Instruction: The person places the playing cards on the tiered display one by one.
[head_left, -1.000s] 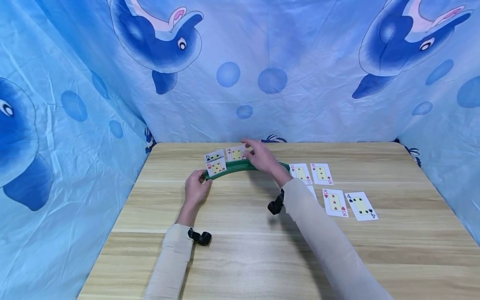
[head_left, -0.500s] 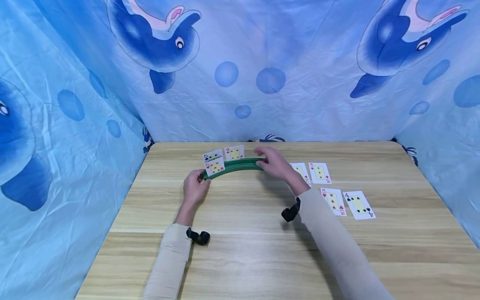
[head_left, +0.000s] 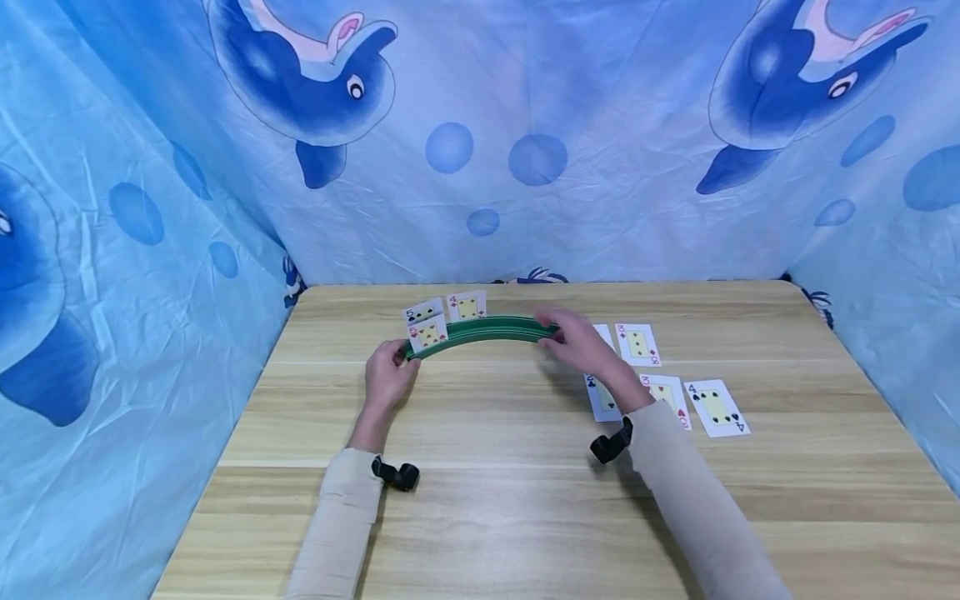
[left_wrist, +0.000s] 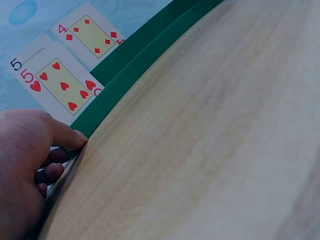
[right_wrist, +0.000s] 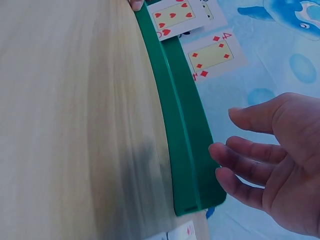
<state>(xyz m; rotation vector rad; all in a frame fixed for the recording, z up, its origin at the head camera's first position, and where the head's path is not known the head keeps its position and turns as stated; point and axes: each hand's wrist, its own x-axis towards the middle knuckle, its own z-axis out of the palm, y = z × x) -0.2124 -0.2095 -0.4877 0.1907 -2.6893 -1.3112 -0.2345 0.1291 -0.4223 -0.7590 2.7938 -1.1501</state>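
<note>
A curved green card holder [head_left: 506, 328] lies near the back of the table. My left hand [head_left: 388, 377] pinches its left end between thumb and fingers. In the holder's left part stand the five of hearts [left_wrist: 62, 86], a five of spades [head_left: 423, 312] behind it, mostly covered, and the four of diamonds [left_wrist: 91, 35] to their right. My right hand [head_left: 581, 342] is over the holder's right end, holding no card; in the right wrist view its fingers are loosely bent and spread beside the holder's edge, and I cannot tell whether they touch it.
Right of the holder, face up on the wooden table [head_left: 480, 500], lie the three of diamonds [head_left: 638, 345], the three of hearts [head_left: 666, 396], the four of spades [head_left: 717, 408] and a black-suited card [head_left: 600, 400]. Another card [head_left: 603, 333] is partly hidden by my right hand.
My right hand has moved right along the holder, from beside the four of diamonds to the right end. The black-suited card has come into fuller view. My left hand keeps its pinch.
</note>
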